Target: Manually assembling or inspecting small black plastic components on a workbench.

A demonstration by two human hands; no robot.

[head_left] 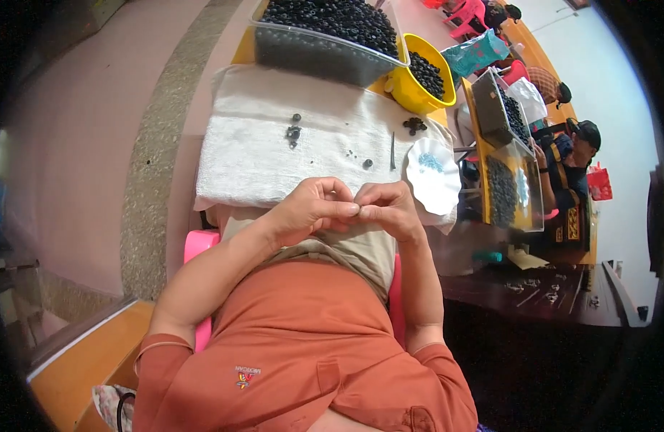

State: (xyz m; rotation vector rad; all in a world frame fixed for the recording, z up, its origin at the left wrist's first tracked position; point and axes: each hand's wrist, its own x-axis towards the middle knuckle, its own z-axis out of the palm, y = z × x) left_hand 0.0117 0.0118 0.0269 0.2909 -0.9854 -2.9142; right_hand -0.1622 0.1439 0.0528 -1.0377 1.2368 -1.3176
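My left hand (319, 207) and my right hand (389, 209) meet over my lap at the near edge of a white towel (260, 162). Thumbs and fingertips of both are pinched together on a tiny dark piece (358, 209), too small to name. On the towel lie a few small black round parts (294, 133), a lone black ring-like part (368, 163) and a thin dark stick-like tool (392, 150). Right of my right hand sits a white scalloped plate (436, 194) with small blue bits on it. A small heap of black parts (414, 125) lies beyond the plate.
A clear plastic bin (325, 57) full of black round parts stands at the table's far side. Beside it is a yellow basin (404, 93) with more. To the right, other people (573, 155) sit by tables with bins (501, 108). A pink chair (201, 248) is under me.
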